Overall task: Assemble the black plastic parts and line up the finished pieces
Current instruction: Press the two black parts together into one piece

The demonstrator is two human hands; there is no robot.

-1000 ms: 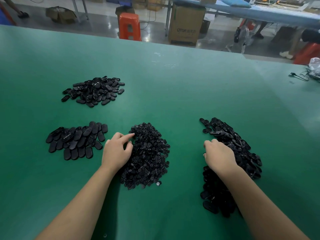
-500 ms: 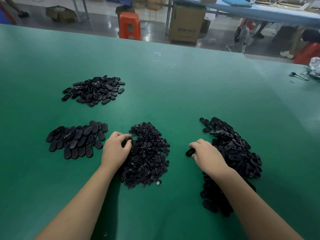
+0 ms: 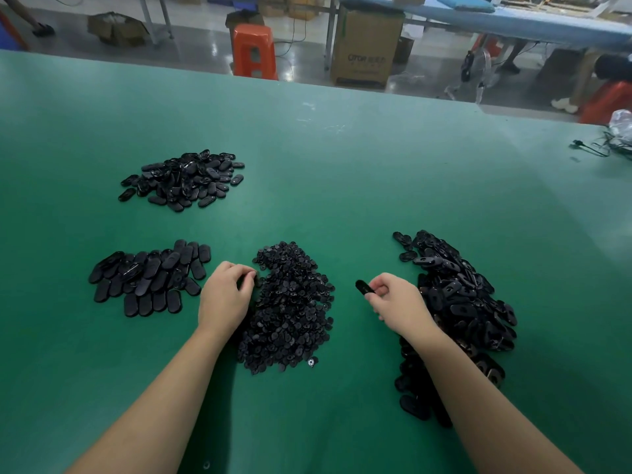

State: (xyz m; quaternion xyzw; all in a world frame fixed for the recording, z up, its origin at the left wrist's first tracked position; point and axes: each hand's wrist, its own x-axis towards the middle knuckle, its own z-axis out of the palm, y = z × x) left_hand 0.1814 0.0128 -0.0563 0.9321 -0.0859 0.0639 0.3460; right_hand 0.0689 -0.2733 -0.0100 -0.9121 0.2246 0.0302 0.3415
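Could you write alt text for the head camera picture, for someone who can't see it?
A person's right hand pinches one black oval part while the left hand picks at a pile of small black pieces. Three more heaps of black parts lie on the green table.

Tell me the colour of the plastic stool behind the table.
Orange-red stool, seen in the head view.

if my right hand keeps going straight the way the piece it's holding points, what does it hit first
Probably the middle pile of small round parts. The right hand pinches an oval piece whose free end aims left over bare green table; height above the table is unclear.
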